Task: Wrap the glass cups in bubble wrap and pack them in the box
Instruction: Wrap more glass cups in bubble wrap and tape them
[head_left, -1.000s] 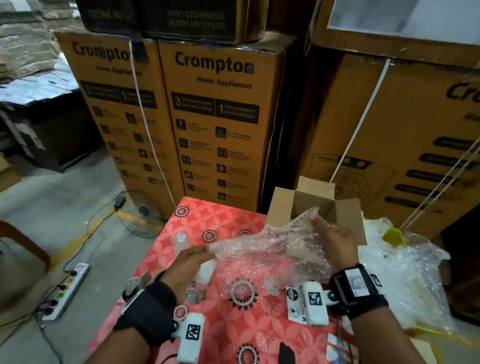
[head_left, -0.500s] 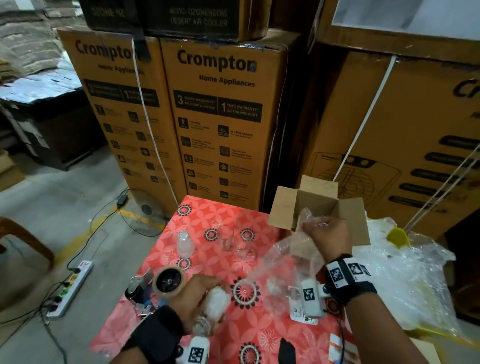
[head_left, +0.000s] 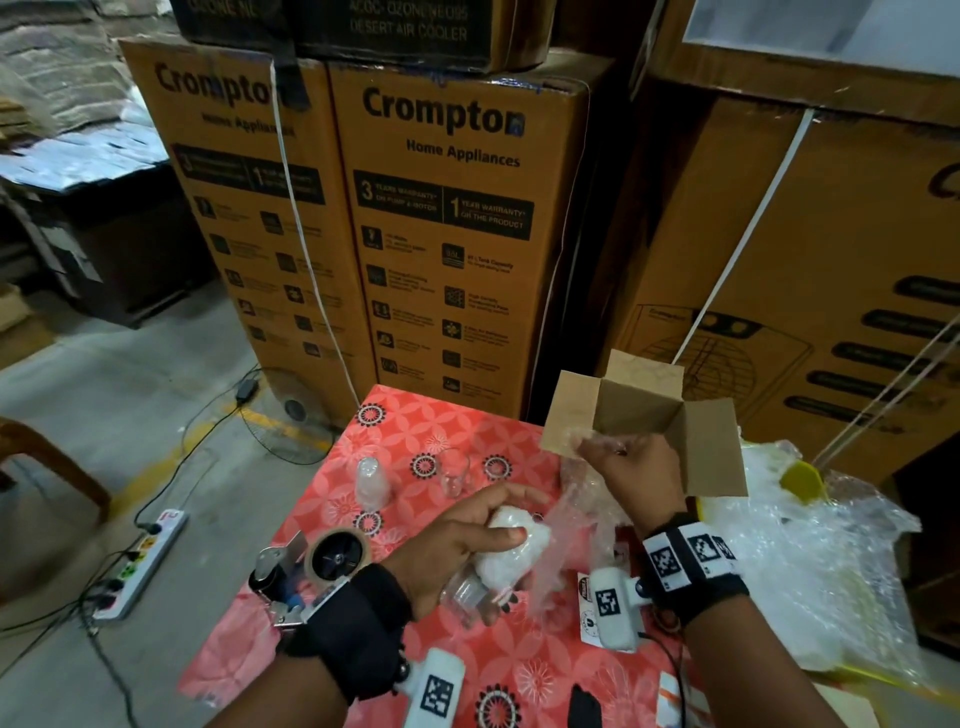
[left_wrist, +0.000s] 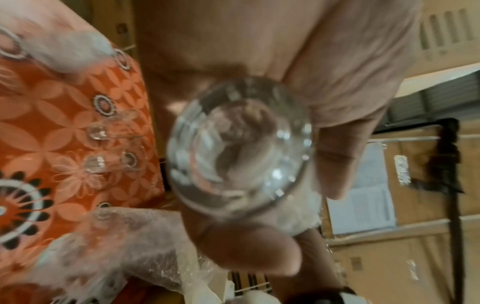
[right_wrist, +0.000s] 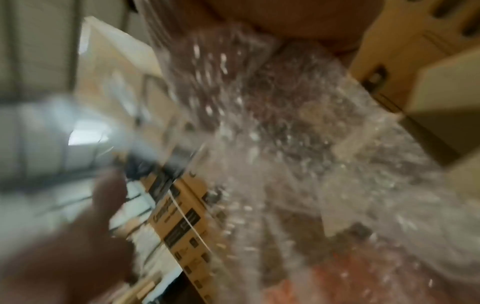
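The left hand (head_left: 457, 540) grips a glass cup (left_wrist: 240, 148) partly rolled in bubble wrap (head_left: 506, 551), thumb across the white bundle and fingers curled under it; the bare glass base pokes out toward the wrist, and the left wrist view looks straight at that round base, clamped between thumb and fingers. The bundle is held above the red floral tablecloth (head_left: 467, 654), tilted on its side.

The right hand (head_left: 636, 475) is raised higher, pinching the free end of the same bubble wrap sheet (right_wrist: 272, 123) between thumb and fingertips, so the sheet hangs slack down toward the cup. This hand sits just in front of the small cardboard box (head_left: 644, 415), which stands open on the table's far right corner with its flaps spread.

Farther back on the cloth stand an already wrapped cup (head_left: 371, 480) and two bare glass cups (head_left: 457, 475) side by side. A tape dispenser (head_left: 317, 564) lies near the left wrist. A heap of loose bubble wrap (head_left: 810, 551) fills the table's right side. Large Crompton cartons (head_left: 447, 228) are stacked behind.
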